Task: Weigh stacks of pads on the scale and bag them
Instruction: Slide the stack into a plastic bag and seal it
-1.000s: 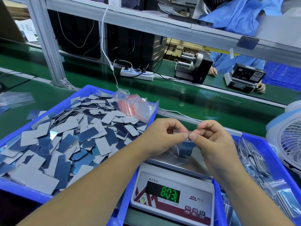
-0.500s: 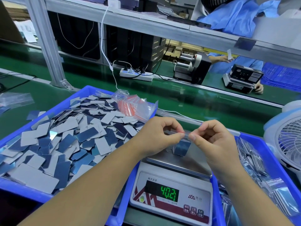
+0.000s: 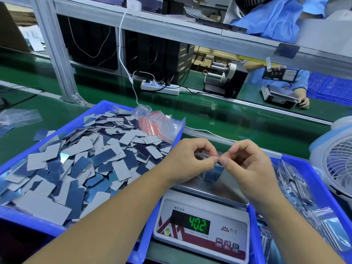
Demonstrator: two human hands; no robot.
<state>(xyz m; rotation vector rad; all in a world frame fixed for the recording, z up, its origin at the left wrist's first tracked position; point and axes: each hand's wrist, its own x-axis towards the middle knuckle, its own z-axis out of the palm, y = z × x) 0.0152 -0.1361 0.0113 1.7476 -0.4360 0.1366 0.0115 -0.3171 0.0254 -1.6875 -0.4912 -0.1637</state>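
A small clear zip bag (image 3: 212, 173) with a red seal strip holds a stack of blue pads and stands on the steel pan of the white scale (image 3: 202, 229), whose display reads 40.2. My left hand (image 3: 187, 161) and my right hand (image 3: 247, 164) both pinch the bag's top edge, fingertips almost touching. A blue tray (image 3: 106, 107) on the left is heaped with loose grey and blue pads (image 3: 80, 164). A bundle of empty red-striped bags (image 3: 154, 124) lies at that tray's far right corner.
A second blue tray (image 3: 314, 174) on the right holds several filled bags (image 3: 297, 187). A white fan (image 3: 337, 161) stands at the far right. Beyond are the green conveyor belt (image 3: 228, 119), a power strip (image 3: 160, 88), an aluminium frame post (image 3: 57, 50) and another worker's hands at a scale (image 3: 280, 96).
The scale reading fell from 80.3 to 40.2 and stays there. My hands spread slightly along the bag's top, then came back together pinching the seal at its middle.
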